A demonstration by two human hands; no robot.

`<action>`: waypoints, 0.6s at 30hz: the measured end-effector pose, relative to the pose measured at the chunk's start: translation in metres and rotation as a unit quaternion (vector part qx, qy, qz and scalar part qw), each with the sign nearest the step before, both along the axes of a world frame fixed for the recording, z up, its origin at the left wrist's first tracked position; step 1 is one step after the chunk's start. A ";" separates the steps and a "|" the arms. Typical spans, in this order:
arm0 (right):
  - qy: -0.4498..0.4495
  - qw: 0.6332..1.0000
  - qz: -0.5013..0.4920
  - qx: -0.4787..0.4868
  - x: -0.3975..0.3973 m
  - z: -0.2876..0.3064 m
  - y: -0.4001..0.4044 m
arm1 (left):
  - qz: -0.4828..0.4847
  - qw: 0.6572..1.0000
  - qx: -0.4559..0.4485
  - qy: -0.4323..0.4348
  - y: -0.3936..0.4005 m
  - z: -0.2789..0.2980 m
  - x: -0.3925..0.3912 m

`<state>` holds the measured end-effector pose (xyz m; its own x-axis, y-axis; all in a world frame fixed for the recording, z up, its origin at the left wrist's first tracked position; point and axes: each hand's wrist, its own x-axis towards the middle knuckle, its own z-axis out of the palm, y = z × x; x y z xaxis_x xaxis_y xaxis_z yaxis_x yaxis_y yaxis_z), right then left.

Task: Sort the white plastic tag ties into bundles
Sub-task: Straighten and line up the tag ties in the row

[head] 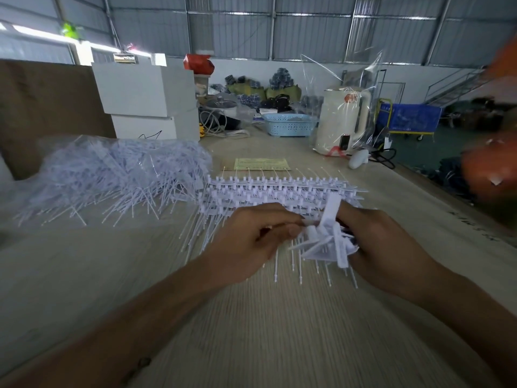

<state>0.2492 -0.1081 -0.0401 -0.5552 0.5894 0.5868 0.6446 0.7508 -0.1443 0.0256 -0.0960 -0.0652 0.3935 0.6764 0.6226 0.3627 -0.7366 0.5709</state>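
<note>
A big loose heap of white plastic tag ties (112, 175) lies on the table at the left, partly in clear plastic. In the middle, rows of ties (279, 191) lie stacked side by side, tails pointing toward me. My right hand (380, 242) grips a small bunch of ties (327, 242) just in front of that stack, their flat heads fanned out. My left hand (251, 242) pinches the same bunch from the left with thumb and fingertips.
The wooden table (251, 331) stretches toward me. White boxes (148, 99) stand at the back left, a blue basket (289, 124) and a cream kettle in clear wrap (344, 121) at the back. A yellow-green paper (261, 164) lies behind the stack. Something orange (489, 169), blurred, is at the right.
</note>
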 end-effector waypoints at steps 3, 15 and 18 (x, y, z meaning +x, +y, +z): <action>0.037 0.997 -0.057 -0.037 0.001 -0.002 0.004 | 0.003 0.996 -0.068 -0.056 0.002 -0.001 0.000; 0.256 0.936 0.087 -0.226 -0.021 0.008 -0.009 | 0.050 0.981 -0.031 -0.188 -0.007 0.010 0.002; 0.263 0.929 0.138 -0.220 -0.028 0.011 -0.018 | 0.035 0.978 -0.021 -0.205 -0.013 0.014 0.010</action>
<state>0.2209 -0.1259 -0.0295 -0.4255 0.7147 0.5552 0.1899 0.6703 -0.7174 0.0357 -0.1093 -0.0514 0.0683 0.7209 0.6897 0.1447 -0.6912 0.7081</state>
